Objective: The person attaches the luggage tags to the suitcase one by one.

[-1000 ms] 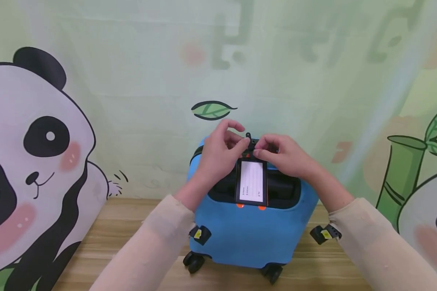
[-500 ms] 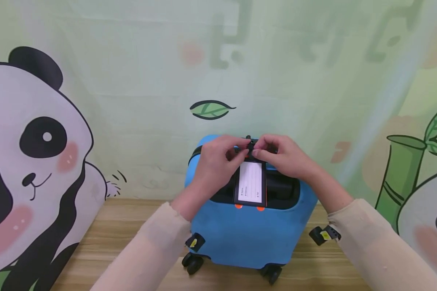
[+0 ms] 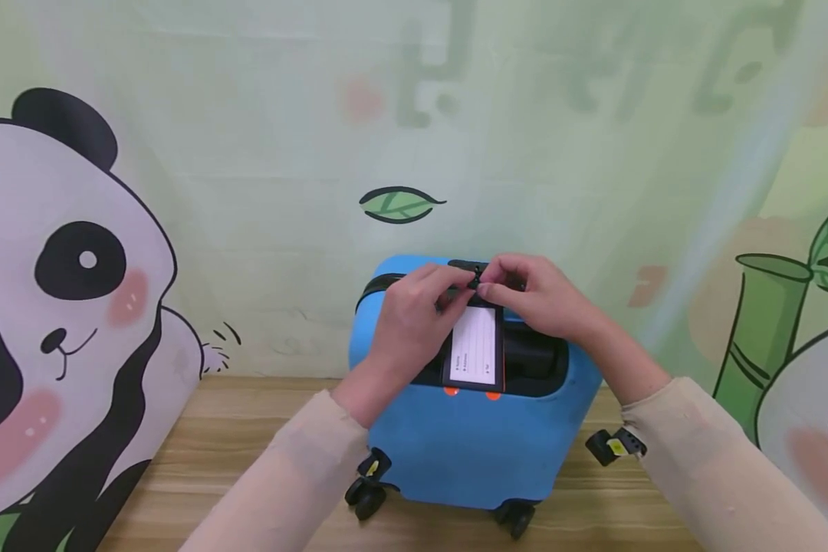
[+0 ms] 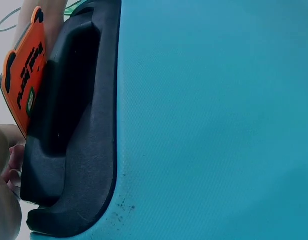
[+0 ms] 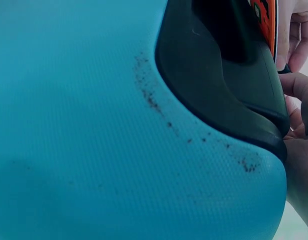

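Strap work on the luggage tag (image 3: 474, 345), at the upper part of the blue suitcase (image 3: 462, 448).

With our left grip (image 3: 414, 314) and right grip (image 3: 543, 295), we pinch the small black strap (image 3: 478, 274) of the tag near the top of the suitcase, left and right fingertips almost meeting; the exact contact is partly hidden by our fingers. The tag lies over the black handle (image 3: 541, 354) of the suitcase, with its lined white card facing us. We judge that the step in hand is the fastening or the loosening of this strap; which of the two, we cannot tell. The next move, in our opinion, calls for one grip to keep the strap steady at the suitcase, while the other works its end with a small, precise pull.
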A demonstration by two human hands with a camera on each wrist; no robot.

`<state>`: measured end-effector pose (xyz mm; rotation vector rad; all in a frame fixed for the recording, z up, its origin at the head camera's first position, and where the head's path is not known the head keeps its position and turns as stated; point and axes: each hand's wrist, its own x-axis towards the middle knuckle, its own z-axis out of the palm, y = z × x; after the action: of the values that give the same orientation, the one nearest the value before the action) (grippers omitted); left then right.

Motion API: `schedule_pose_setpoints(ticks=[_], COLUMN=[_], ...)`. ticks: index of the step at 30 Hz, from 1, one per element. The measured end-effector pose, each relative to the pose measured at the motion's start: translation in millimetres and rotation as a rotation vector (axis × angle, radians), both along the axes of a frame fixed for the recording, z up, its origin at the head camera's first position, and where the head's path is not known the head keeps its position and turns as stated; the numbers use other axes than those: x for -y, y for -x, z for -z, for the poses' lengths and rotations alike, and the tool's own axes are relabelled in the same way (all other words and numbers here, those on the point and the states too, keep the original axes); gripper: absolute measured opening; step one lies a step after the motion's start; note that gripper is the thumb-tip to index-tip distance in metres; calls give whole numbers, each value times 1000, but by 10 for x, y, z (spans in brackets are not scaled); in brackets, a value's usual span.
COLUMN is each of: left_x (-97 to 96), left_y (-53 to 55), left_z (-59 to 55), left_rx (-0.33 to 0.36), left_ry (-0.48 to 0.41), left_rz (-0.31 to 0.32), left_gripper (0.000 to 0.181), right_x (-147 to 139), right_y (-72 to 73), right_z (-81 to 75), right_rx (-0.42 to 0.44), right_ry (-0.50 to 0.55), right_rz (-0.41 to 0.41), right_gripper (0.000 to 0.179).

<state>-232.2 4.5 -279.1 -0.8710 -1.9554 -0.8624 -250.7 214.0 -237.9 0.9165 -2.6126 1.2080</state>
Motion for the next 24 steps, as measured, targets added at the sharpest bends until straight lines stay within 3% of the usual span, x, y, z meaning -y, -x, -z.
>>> schedule_pose_setpoints(ticks=[14, 24], left_x=[-11, 7], left_y=[32, 10], left_z=[40, 106], left_rx=[1, -105], left_ry=[-68, -2], left_rz=[11, -2], left_gripper=[22, 23], right_x=[25, 9], right_y=[18, 25], right_z=[7, 27], right_rx=[8, -12], right_ry=[-33, -37], right_rz=[27, 31], right_gripper=[11, 10])
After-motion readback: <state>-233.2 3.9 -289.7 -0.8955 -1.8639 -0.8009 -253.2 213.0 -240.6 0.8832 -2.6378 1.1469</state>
